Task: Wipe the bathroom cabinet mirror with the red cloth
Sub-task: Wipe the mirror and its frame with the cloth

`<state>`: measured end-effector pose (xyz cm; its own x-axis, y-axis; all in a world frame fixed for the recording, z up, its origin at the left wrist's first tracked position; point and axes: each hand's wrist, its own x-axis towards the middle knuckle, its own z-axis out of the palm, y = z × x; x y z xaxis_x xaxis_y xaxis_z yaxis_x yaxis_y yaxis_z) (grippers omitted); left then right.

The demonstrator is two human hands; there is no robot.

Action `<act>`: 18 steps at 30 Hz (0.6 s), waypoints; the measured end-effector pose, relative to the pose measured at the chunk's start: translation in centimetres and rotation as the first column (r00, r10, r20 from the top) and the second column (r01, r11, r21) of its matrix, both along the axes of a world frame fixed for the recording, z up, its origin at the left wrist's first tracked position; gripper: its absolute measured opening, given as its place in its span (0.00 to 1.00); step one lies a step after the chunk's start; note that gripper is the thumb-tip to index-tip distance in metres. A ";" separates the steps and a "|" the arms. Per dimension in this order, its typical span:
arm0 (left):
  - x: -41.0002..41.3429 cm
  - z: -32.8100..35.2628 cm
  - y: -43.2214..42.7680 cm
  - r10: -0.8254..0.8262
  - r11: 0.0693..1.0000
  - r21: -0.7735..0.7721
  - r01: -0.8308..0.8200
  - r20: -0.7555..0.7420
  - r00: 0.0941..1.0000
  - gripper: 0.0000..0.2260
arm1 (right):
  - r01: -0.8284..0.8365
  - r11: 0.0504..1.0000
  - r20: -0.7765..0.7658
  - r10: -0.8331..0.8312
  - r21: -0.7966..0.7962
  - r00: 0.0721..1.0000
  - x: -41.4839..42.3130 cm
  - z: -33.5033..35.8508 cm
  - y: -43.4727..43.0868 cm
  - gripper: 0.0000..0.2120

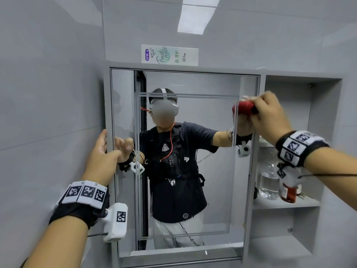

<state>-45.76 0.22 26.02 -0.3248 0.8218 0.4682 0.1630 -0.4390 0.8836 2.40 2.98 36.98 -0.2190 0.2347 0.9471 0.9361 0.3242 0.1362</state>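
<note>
- Cloth (244, 107): a small red wad, bunched tight, only its front end showing past the knuckles. It looks soft and light, so it should squash flat to the glass under little pressure. Balled up in the fist is a fair hold, though a flatter pad under the palm would likely cover more glass per stroke.
- Right hand (270, 113): fingers curled round the cloth, pressing it on the mirror (212, 190) high up, near the right edge.
- Mirror: a framed cabinet door, hard, smooth and breakable. It reflects the person and faint vertical streaks, so much of the glass probably needs more wiping. Being hinged, it may swing under a push.
- Left hand (100, 151): on the door's left edge at mid height, thumb on the front and fingers along the side. It seems to pinch the edge to steady it, but the far fingers are hard to read.
- Shelf (286, 205) to the right holds a clear bottle (269, 182), close to the wiping arm.
</note>
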 end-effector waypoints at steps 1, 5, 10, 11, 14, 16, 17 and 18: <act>0.0 0.0 0.1 0.002 1.000 -0.001 -0.002 -0.001 1.000 0.44 | 0.015 1.000 -0.037 -0.014 0.018 0.999 -0.1 1.6 0.2 0.18; -0.1 0.1 0.1 -0.004 1.000 -0.011 0.004 0.011 1.000 0.45 | -0.004 1.000 -0.183 0.006 0.015 0.983 -1.3 2.9 0.1 0.16; -0.1 0.1 0.0 -0.006 1.000 -0.007 0.006 0.028 1.000 0.46 | -0.046 0.997 0.003 0.046 -0.060 0.999 -1.0 -2.9 -0.7 0.26; -0.1 0.2 -0.1 -0.004 1.000 -0.003 0.004 0.029 1.000 0.46 | -0.045 0.998 -0.006 0.045 -0.044 0.999 -0.9 -2.0 -0.5 0.26; 0.1 0.3 -0.1 -0.005 1.000 0.005 0.005 0.006 1.000 0.45 | -0.019 0.999 -0.084 0.022 0.031 0.996 -1.1 2.1 0.2 0.19; 0.2 0.3 -0.2 0.005 1.000 0.007 -0.005 -0.008 1.000 0.45 | -0.022 0.999 -0.124 0.028 0.047 0.992 -1.7 3.2 0.3 0.17; 0.3 0.3 -0.3 0.006 1.000 0.011 -0.006 -0.007 1.000 0.45 | -0.026 0.998 -0.133 0.033 0.051 0.991 -1.9 2.7 0.2 0.17; 0.3 0.4 -0.3 0.007 1.000 0.013 -0.007 -0.001 1.000 0.44 | -0.036 0.998 -0.123 0.042 0.049 0.992 -2.0 1.6 0.2 0.18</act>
